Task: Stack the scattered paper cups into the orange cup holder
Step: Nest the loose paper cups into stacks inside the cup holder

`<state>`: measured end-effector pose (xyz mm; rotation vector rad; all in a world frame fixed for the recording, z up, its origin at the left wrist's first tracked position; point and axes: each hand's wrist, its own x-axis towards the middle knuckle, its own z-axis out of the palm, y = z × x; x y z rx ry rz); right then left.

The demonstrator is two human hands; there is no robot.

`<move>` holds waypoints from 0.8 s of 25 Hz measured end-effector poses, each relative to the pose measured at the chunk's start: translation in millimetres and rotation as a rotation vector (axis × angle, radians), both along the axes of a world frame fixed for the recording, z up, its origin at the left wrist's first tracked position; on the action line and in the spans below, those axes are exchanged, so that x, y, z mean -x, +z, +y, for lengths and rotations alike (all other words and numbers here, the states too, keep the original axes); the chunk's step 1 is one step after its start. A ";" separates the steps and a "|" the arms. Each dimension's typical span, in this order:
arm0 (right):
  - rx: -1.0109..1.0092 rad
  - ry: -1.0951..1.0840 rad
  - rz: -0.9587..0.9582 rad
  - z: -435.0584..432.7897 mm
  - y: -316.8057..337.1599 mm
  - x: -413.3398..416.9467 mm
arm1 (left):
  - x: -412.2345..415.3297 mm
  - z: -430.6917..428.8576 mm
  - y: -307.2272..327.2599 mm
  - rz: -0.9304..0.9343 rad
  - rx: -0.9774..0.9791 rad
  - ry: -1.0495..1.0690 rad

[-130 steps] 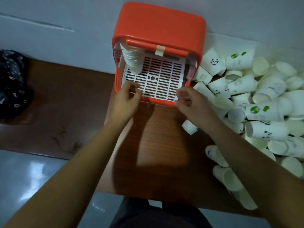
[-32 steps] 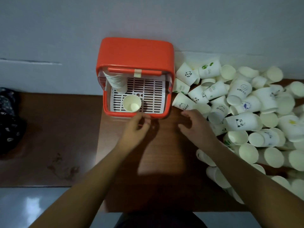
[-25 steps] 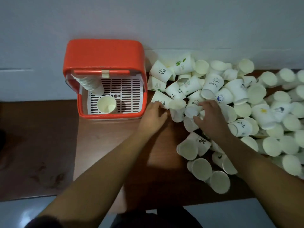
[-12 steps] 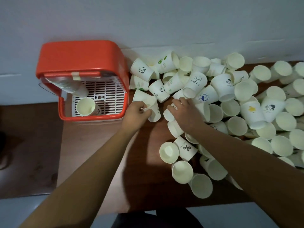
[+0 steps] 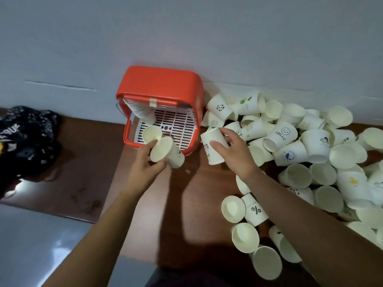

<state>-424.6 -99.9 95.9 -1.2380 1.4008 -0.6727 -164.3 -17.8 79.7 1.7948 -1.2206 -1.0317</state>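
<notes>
At left, orange plastic cup holder (image 5: 159,85), loose white paper cup (image 5: 152,134) inside. Your left hand (image 5: 145,162) — fingers curled round tilted white paper cup (image 5: 167,152) at holder's front rim. Your right hand (image 5: 234,154) — thumb and fingers gripping printed paper cup (image 5: 213,146) beside holder. Rightward, scattered paper cups (image 5: 310,152) heaped.

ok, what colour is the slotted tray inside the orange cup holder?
White tray with dark slots, head view.

cup holder (image 5: 159,83) left, cup pile (image 5: 317,141) right
</notes>
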 end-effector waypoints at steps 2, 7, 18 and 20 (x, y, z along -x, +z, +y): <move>-0.171 -0.073 -0.195 5.2 6.1 -15.2 | -22.0 -2.0 9.7 -0.043 0.019 0.097; -0.343 -0.077 -0.297 8.5 6.9 -42.1 | -62.3 -35.4 15.1 -0.106 0.041 0.233; -0.212 -0.189 -0.164 -0.5 14.0 -88.7 | -88.3 -82.3 -41.2 -0.420 0.045 -0.127; -0.231 -0.121 -0.103 -2.6 7.4 -106.1 | -97.5 -86.3 -54.6 -0.452 -0.012 -0.186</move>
